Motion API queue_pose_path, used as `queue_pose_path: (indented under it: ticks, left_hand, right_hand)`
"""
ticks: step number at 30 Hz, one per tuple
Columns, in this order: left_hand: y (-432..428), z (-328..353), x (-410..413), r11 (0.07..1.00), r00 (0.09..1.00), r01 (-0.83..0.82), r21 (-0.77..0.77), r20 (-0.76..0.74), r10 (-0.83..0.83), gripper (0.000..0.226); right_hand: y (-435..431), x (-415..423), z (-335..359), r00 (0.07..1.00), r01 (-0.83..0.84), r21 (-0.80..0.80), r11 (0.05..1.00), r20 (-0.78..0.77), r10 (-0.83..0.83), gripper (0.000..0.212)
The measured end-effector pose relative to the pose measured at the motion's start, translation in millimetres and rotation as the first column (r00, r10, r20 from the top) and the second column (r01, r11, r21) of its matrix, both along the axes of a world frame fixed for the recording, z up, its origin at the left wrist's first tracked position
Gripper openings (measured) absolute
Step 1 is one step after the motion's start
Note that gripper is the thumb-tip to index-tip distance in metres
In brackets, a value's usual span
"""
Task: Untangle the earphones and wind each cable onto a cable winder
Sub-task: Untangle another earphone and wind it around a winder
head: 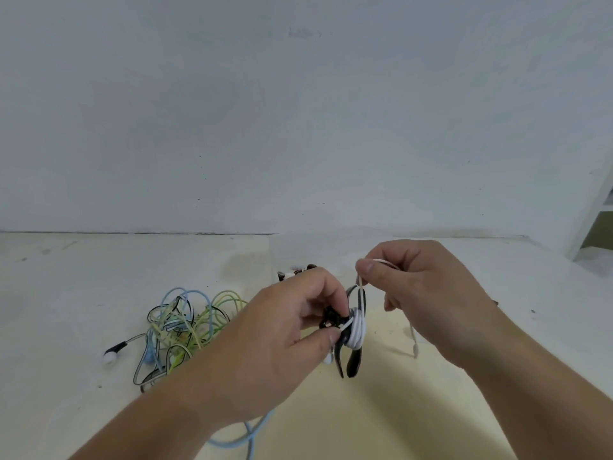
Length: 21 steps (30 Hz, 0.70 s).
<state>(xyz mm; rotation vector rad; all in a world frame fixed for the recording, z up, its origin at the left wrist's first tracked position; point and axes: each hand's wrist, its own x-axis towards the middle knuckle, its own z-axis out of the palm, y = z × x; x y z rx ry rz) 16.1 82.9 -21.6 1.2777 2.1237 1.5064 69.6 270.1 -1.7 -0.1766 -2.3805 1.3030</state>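
Observation:
My left hand [292, 330] pinches a black cable winder [352, 358] held above the table, with several turns of white earphone cable [357, 328] wrapped around its middle. My right hand [421, 287] grips the free length of that white cable just above the winder, thumb and fingers closed on it. The cable's tail [413, 343] hangs down below my right palm. A white earbud [328, 359] dangles under my left thumb. To the left lies a tangle [185, 323] of light blue, yellow-green and black-and-white earphone cables.
The cream table top [381, 419] meets a pale wall at the back. More dark winders or earbuds [298, 271] lie behind my left hand. A black-and-white earbud [111, 355] sticks out left of the tangle. A white shelf frame [593, 214] stands at the right edge.

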Motion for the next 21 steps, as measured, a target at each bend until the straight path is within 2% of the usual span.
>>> queue_pose_path:
  ticks: [3,8,11,14,16,21]
  left_hand:
    - [0.9,-1.7,0.0,1.0,1.0,0.02,0.016,0.003,-0.02,0.032]
    - [2.4,-3.1,-3.0,0.992,0.998,0.031,0.125,0.051,-0.038,0.022]
    - [5.4,-4.3,-5.5,0.967,0.996,-0.041,0.25,0.089,0.019,0.018]
    - [7.1,-3.6,-6.4,0.926,0.984,-0.155,0.343,0.14,0.113,0.023]
    - [7.5,-4.7,-7.5,0.905,0.969,-0.229,0.358,0.167,0.179,0.029]
    - [9.0,-8.7,-12.7,0.866,0.934,-0.351,0.357,0.201,0.296,0.022]
  right_hand:
    - [0.6,-0.9,-1.7,1.0,-0.006,-0.003,1.0,0.026,0.006,0.027]
    - [3.9,-5.2,-7.2,0.971,-0.037,-0.096,0.995,0.232,0.059,0.036]
    - [-0.9,-5.4,-10.6,0.928,-0.155,-0.193,0.969,0.309,0.21,0.038]
    - [-8.7,-4.6,-14.4,0.901,-0.226,-0.204,0.953,0.328,0.284,0.038]
    - [-13.4,-3.4,-16.0,0.885,-0.279,-0.208,0.937,0.324,0.336,0.036]
    - [-17.9,2.1,-11.8,0.826,-0.401,-0.186,0.897,0.35,0.442,0.033]
